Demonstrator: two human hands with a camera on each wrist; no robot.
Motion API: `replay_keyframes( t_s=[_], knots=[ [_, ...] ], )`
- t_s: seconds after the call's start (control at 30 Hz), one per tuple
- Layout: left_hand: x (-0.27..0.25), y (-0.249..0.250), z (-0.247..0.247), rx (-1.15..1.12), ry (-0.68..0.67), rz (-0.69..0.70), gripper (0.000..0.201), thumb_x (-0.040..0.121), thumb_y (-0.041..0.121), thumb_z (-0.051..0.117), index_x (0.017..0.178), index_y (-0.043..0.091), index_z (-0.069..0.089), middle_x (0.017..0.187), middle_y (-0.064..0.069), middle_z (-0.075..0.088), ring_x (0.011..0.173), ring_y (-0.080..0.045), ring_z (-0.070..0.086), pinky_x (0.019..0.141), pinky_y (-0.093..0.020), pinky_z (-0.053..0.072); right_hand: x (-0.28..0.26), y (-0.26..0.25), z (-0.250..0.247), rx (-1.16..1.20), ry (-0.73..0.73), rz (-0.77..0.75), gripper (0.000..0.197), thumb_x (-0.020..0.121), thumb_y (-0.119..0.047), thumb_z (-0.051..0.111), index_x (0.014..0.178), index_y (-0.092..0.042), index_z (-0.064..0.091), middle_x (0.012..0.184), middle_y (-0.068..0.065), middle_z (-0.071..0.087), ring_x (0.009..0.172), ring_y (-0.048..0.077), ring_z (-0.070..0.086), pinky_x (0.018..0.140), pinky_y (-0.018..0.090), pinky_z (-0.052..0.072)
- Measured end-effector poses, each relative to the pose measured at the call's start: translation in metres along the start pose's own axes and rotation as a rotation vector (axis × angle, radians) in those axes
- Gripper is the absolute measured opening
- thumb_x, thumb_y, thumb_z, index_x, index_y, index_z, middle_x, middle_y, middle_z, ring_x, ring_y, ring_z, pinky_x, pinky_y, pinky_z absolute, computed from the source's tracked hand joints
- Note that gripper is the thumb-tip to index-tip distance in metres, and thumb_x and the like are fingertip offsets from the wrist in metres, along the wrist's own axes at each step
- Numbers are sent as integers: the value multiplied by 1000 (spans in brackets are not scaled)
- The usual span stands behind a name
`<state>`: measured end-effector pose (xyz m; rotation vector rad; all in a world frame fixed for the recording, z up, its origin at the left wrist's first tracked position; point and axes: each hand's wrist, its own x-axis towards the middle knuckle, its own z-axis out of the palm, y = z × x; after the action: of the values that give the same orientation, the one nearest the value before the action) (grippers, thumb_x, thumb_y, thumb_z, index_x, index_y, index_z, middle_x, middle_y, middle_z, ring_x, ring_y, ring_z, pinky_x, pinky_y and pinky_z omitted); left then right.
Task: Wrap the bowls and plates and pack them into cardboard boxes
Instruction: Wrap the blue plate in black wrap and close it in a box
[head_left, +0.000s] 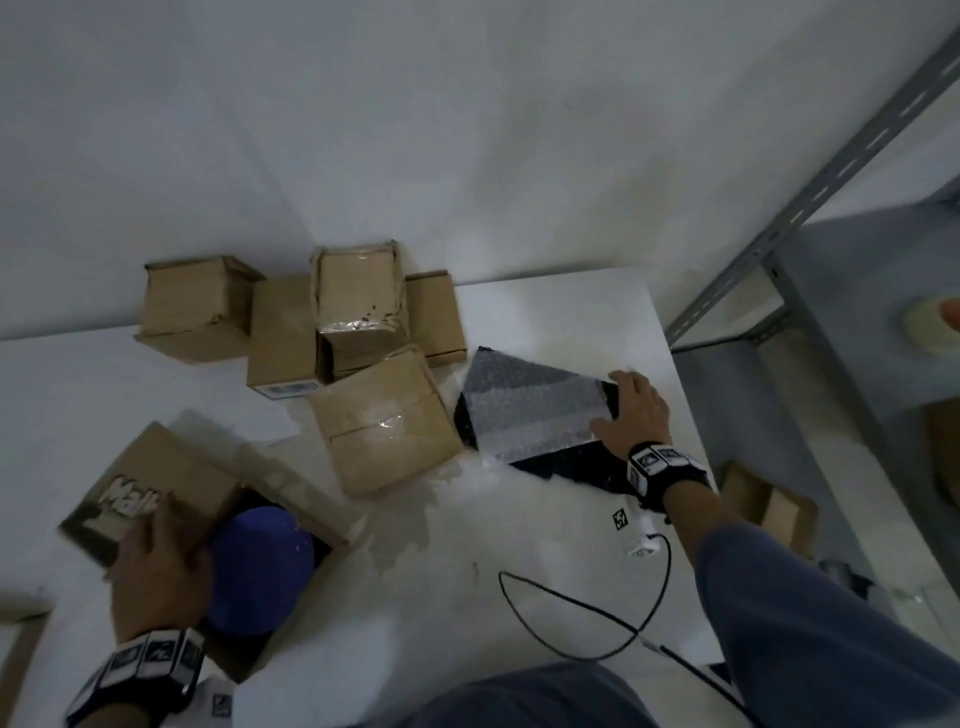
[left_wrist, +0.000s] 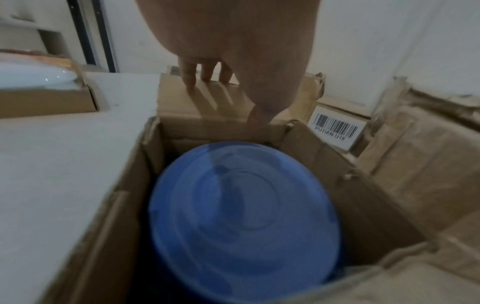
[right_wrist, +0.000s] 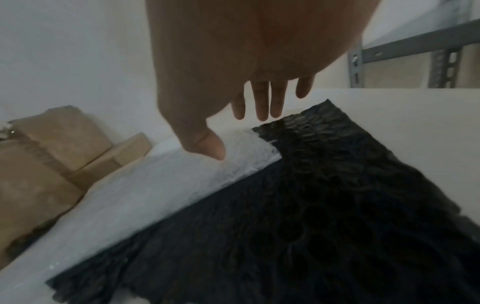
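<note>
The left hand (head_left: 156, 561) rests on the far flap (left_wrist: 228, 102) of an open cardboard box (left_wrist: 324, 164) at the near left of the white desk (head_left: 415, 597); its fingers (left_wrist: 189, 76) lie straight and slightly spread across the flap's top, with the thumb (left_wrist: 259, 115) at the flap's inner edge. Below the fingers, inside the box, sits a blue bowl (left_wrist: 241, 207), upside down by the ring on its base, with no wrap that can be made out through the blur. The flap carries white printed lettering (head_left: 132, 496).

The right hand (head_left: 636, 410) lies at the right end of the bubble wrap (head_left: 535, 410), its fingers (right_wrist: 262, 100) straight and a little apart, reaching past the far edge of the sheet, with the thumb (right_wrist: 207, 144) over the paler layer. The wrap shows a dark sheet (right_wrist: 337, 205) under a whitish one (right_wrist: 155, 195). Whether the fingertips press on it or hover just above cannot be told.

To the left of the right fingers, a cluster of closed cardboard boxes (head_left: 384, 426) stands against the wall. A black cable (head_left: 587, 603) loops on the desk on the wrist side of the right hand, and a grey metal shelf (head_left: 831, 171) rises to its right. Beyond the left fingers, another box holds something white (left_wrist: 33, 78)
</note>
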<state>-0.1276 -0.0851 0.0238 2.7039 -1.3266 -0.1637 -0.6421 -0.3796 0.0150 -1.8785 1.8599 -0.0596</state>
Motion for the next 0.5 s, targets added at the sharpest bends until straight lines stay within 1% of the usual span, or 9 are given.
replay_keyframes(
  t_s=[0.07,0.13,0.2,0.27,0.33,0.37,0.43,0.47,0.5],
  knots=[
    [-1,17,-2,2,73,-39,75,76,35,56,138,-3,39,127,-36,44,104,-59,48,78,-69,45,11,2,0,-30,-76,-68,85,71,-35,78,145,-18,40,146,11,40,134,33,38,111,46,29],
    [0,34,-10,12,79,-32,75,71,46,41,127,-3,47,120,-35,48,96,-55,51,73,-63,45,13,-1,5,-107,-91,-134,85,69,-45,77,143,-23,42,139,12,43,125,34,42,104,46,33],
    [0,67,-25,65,69,45,59,75,40,41,115,0,57,114,-30,55,94,-49,52,71,-56,46,14,1,10,-153,-50,-170,73,71,-50,74,137,-27,51,128,12,47,116,34,46,97,46,36],
    [-7,115,-34,-7,135,132,37,80,21,58,110,1,65,121,-27,56,107,-46,50,80,-56,47,17,4,12,-152,22,-202,53,73,-43,74,122,-26,64,115,12,51,107,34,49,91,46,36],
    [-20,175,-38,-198,131,282,39,78,4,70,117,2,64,130,-25,48,114,-44,48,88,-54,48,23,3,10,-118,67,-238,35,75,-31,73,108,-22,70,109,10,52,104,34,51,91,46,36],
    [-26,206,-37,-268,106,405,38,80,6,69,118,4,63,129,-21,48,112,-38,50,86,-50,50,25,2,8,-79,65,-252,29,76,-29,73,103,-21,71,109,9,52,105,33,51,94,47,35],
    [-31,262,-29,-351,44,663,28,87,16,57,114,13,63,123,-10,51,109,-26,50,85,-41,51,30,-2,2,28,46,-273,22,79,-33,75,98,-22,71,113,6,55,108,27,51,101,48,35],
    [-30,288,-21,-381,18,730,27,87,17,56,112,15,63,122,-9,53,109,-23,51,86,-38,51,30,-5,-3,101,26,-299,20,81,-33,75,96,-21,71,111,5,57,104,25,53,100,48,37],
    [-28,315,-13,-406,-24,745,31,86,17,59,116,15,62,126,-9,52,113,-23,50,88,-38,51,31,-6,-7,205,-12,-335,16,82,-32,75,92,-20,69,103,4,60,97,24,56,94,46,44]
  ],
)
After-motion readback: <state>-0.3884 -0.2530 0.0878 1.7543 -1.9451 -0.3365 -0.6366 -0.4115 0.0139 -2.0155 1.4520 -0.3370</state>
